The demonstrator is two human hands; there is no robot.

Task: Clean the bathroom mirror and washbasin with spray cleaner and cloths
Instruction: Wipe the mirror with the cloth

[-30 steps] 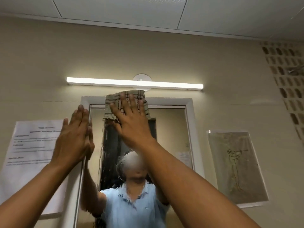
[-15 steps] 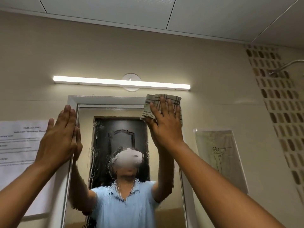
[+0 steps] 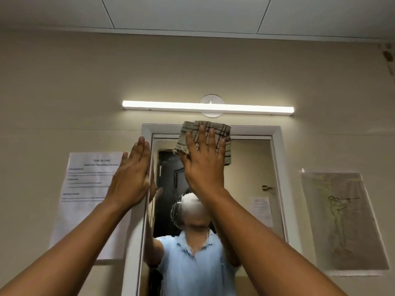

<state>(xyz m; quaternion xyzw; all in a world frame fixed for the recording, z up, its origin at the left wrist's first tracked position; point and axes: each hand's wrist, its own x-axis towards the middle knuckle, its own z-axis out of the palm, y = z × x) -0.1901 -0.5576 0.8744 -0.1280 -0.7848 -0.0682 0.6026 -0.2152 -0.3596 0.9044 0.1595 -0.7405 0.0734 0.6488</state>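
No brand shows anywhere, and the writing in the room is too blurred to read. A printed notice (image 3: 92,201) hangs on the wall left of the mirror (image 3: 252,178); it has a heading and some short bold lines, but I cannot make out one word. A second small paper, seen in the mirror glass on a pale door, is also unreadable. Right of the mirror hangs a drawing (image 3: 342,221) of a figure who holds a long thin thing to the mouth, with no caption that I can see.

The right hand (image 3: 204,165) lies flat, fingers straight and spread, and presses a folded checked cloth (image 3: 205,138) against the top of the mirror, left of the middle; the upper edge of the cloth covers the white frame. The left hand (image 3: 132,178) is also flat, fingers together, and rests on the left side of the mirror frame; it holds nothing.

Half a second ago the cloth was at the top right corner of the mirror; now it is near the top left, close to the left hand. The left hand stays on the same edge. The lamp (image 3: 207,107) above the mirror is lit.
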